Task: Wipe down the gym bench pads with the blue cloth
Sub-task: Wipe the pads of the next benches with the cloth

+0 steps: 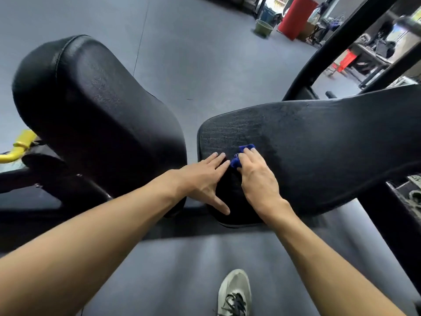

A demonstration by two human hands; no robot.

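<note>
Your left hand and right hand are bare, with no gloves, rings or watch, and both forearms are uncovered as far as the frame's lower edge, so no sleeve shows. On one foot you wear a pale grey-green sneaker with black laces and a rounded toe.

One view only: wide-angle camera on the person's head, tilted forward and steeply down. Both bare forearms run up from the bottom corners to the frame's centre. Close range: the two black padded vinyl bench cushions fill the middle band. Straight below, the grey rubber gym floor and a pale laced sports shoe at the bottom edge. Edges bow with lens distortion. The far room shows small and blurred along the top right, past a black metal frame bar.
</note>
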